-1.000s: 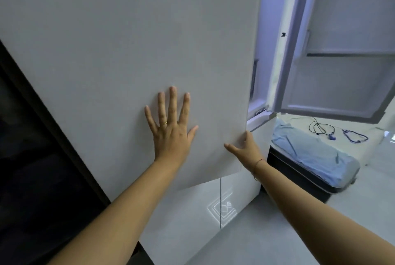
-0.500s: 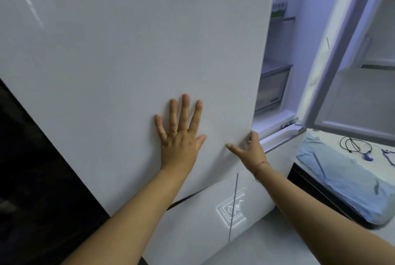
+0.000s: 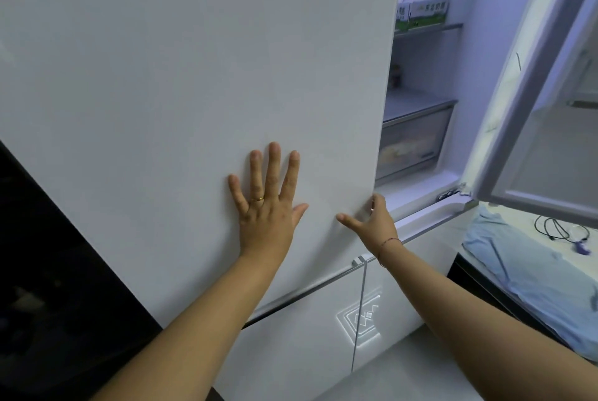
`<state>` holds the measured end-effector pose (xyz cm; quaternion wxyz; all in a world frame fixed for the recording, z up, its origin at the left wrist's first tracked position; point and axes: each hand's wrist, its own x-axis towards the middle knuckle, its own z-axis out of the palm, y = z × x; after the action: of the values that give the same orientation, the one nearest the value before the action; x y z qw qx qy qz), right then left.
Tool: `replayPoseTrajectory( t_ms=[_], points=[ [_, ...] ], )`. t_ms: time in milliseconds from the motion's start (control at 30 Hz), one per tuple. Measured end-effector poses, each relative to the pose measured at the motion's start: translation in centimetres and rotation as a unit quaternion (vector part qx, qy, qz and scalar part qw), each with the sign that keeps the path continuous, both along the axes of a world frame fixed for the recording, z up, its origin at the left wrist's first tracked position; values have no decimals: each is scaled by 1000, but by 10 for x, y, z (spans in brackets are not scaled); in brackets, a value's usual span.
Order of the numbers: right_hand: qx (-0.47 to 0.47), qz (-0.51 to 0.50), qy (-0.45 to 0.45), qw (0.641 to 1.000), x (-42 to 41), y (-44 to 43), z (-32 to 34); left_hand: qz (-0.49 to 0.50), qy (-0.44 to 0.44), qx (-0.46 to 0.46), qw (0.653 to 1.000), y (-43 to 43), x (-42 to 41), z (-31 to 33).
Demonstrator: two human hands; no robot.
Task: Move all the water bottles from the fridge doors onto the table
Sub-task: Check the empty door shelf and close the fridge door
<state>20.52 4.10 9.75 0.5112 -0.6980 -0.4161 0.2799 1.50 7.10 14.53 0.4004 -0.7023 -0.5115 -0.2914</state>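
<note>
Both hands on the left fridge door (image 3: 194,77); no water bottles in view.
Its blank outer face is towards the camera, so whatever it holds is hidden. The left hand (image 3: 265,206) lies flat on it, fingers spread, seemingly to push. The right hand (image 3: 372,222) hooks its fingers round the door's lower right edge, thumb out, probably to steer. The right fridge door (image 3: 550,158) stands open.

The door (image 3: 161,77) under the left hand (image 3: 265,209) is plain white, that hand's ring (image 3: 258,198) gold. The cloth (image 3: 517,258) right of the right hand (image 3: 372,219) is pale blue.
</note>
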Motion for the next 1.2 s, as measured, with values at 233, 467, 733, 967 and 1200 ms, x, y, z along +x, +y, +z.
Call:
replayPoseTrajectory(
  t_ms=[233, 467, 733, 967, 1200],
  points=[
    [7, 8, -5, 1000, -1, -1, -10, -44, -37, -47, 997, -7, 4, 6],
    [-3, -53, -13, 998, 39, -38, -26, -210, 2, -99, 973, -22, 58, 14],
    [-5, -244, -27, 969, 179, -117, -21, -317, 27, -163, 934, -41, 174, 13],
    [19, -351, -75, 933, 327, -201, 12, -397, 65, -161, 901, -82, 333, 59],
    [9, -383, -153, 911, 471, -266, 56, -415, 76, -186, 887, -127, 497, 116]
  ],
)
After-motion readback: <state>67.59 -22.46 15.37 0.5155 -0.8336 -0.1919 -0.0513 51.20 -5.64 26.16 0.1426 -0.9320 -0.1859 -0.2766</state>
